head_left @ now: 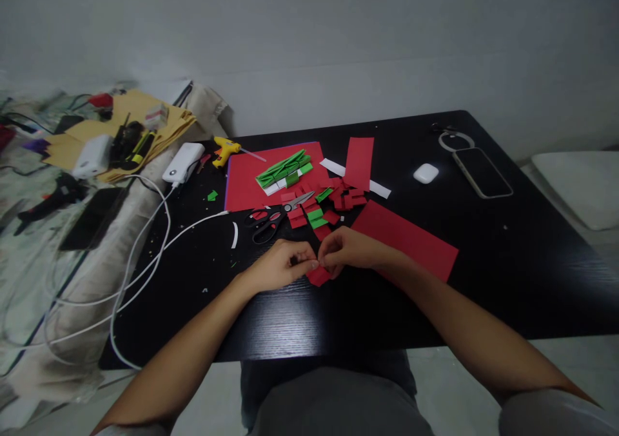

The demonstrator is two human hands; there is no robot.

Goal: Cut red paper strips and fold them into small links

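- At the near middle of the black table [512,275]: one small piece of red paper [319,277], creased, held between two hands just above the tabletop.
- Left hand [280,265]: thumb and fingers pinching the left side of that piece; other fingers curled.
- Right hand [349,247]: thumb and forefinger pinched together at its upper edge, close to the left thumb.
- Just beyond the hands: a cluster of folded red pieces [296,219], with a small green piece [316,219] among them.
- Scissors [286,209], black-handled, unheld, blades lying over the cluster's left side.
- Large red sheet [242,191], toward the wall; on it, a bundle of folded green paper [284,168].
- Yellow glue gun [223,151], at that sheet's left corner.
- Red rectangle of paper [359,162], lying across a white strip [381,189].
- Second red sheet [411,233], partly beneath the right forearm.
- Curved white paper sliver [235,235], left of the scissors.
- White power bank [182,162], table's left edge, cable plugged in.
- Right side: small white case [426,173]; phone [482,172], face up; coiled white cable [456,141] beside it.
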